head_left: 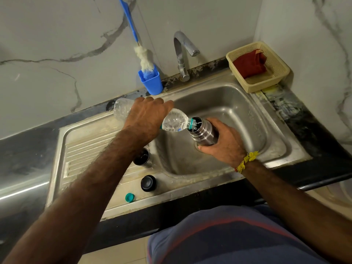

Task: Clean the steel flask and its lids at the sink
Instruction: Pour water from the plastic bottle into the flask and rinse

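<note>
My right hand grips the open steel flask over the sink basin, its mouth tilted to the left. My left hand holds a clear plastic water bottle on its side, and the bottle's neck is at the flask's mouth with water running in. Two dark flask lids lie on the draining board: one lid is partly hidden under my left forearm, the other lid is nearer the front edge. The bottle's teal cap lies near them.
A blue cup with a long blue-handled bottle brush stands behind the sink by the wall. The chrome tap rises at the back. A beige plastic basket with a red cloth sits at the back right corner.
</note>
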{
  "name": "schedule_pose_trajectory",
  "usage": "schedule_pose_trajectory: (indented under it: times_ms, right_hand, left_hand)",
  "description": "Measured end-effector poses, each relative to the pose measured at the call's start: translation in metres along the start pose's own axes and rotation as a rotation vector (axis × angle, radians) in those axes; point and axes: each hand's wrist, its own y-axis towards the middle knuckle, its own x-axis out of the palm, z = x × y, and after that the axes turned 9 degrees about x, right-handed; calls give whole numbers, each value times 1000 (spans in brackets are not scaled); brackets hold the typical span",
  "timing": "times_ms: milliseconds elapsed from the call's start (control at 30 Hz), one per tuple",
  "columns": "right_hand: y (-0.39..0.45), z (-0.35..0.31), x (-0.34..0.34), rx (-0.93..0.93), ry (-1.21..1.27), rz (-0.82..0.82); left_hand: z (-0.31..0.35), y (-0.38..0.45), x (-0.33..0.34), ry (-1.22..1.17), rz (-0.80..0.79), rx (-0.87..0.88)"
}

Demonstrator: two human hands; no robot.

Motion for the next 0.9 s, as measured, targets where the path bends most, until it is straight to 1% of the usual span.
schedule_pose_trajectory:
  times_ms: [200, 400, 600, 733, 900]
  right_hand:
    - [-1, -1, -1, 2, 5, 2]
    - [0, 0, 1, 4, -30, 7]
    - [0, -4, 0, 24, -18, -22]
    - [0, -4, -1, 38, -18, -19]
    - [-1, -5, -1, 51, -31, -25]
  left_hand:
    - [0, 5, -4, 89, 6, 37]
    - [2, 9, -16, 266, -42, 116]
    - [4, 15, -32, 410, -84, 177]
    - [11, 18, -38, 467, -118, 182]
    - [21, 19, -43, 484, -163, 158]
